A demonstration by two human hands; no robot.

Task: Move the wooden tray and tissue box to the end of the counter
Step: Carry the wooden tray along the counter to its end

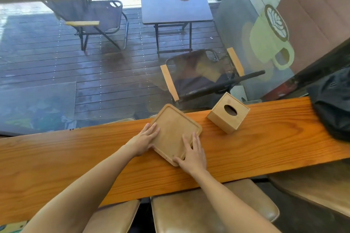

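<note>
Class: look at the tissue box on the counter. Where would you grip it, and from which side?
Probably from above, with fingers on two opposite side walls of the tissue box. It sits upright on the counter, turned corner-on, with flat walls free all round. Avoid the oval slot on top; it offers little hold.

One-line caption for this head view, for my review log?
Both hands, left hand and right hand, rest on the wooden tray on the counter; the tissue box stands apart at its right.
</note>
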